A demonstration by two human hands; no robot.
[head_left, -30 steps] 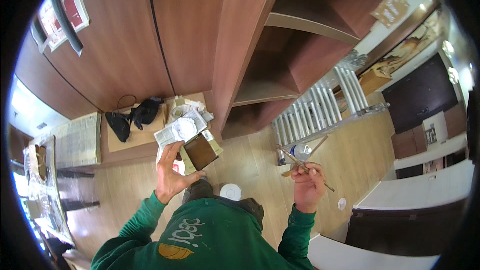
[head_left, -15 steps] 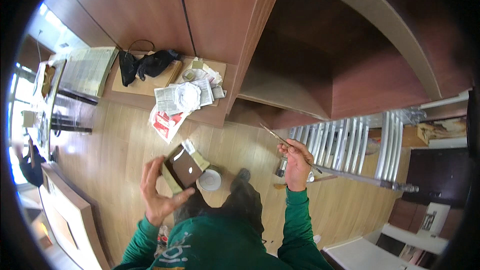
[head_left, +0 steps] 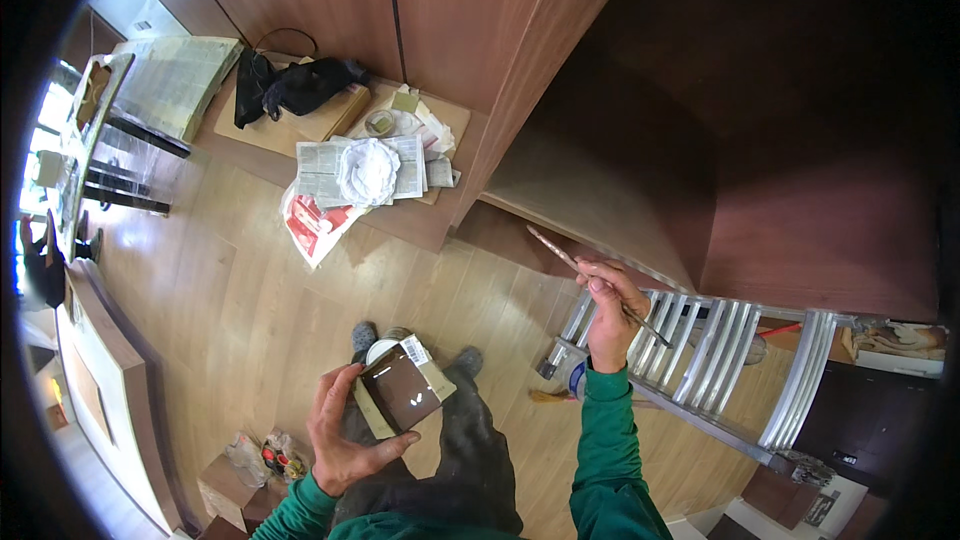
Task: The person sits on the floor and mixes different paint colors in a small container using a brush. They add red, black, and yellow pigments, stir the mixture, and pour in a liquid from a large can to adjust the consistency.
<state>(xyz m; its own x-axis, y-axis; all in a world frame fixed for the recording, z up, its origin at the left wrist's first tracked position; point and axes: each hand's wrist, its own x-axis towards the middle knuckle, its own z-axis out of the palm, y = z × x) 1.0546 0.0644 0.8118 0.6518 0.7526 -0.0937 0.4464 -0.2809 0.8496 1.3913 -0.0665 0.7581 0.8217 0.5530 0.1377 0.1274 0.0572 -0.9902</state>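
My left hand (head_left: 345, 440) grips a small cut-open carton (head_left: 402, 392) between thumb and fingers. Glossy brown liquid, looking like paint, lies inside it. In my right hand (head_left: 612, 315) a thin paintbrush (head_left: 550, 246) is pinched. One end of the brush points up and left towards the cabinet edge; its darker end sticks out below the hand on the right. The brush is apart from the carton and from the wooden cabinet (head_left: 590, 180), whose open, dark compartment rises in front of me.
An aluminium ladder (head_left: 700, 350) lies or leans at the right under the cabinet. On a low ledge ahead are newspapers (head_left: 318, 172), a crumpled white cloth (head_left: 368, 172), a glass jar (head_left: 379, 122) and a black bag (head_left: 300, 88). A round tub (head_left: 385, 343) stands near my feet.
The view has shifted, with the cabinet looming larger. My left hand and the carton are farther right and lower, over my legs. My right hand still holds the brush, slightly farther right.
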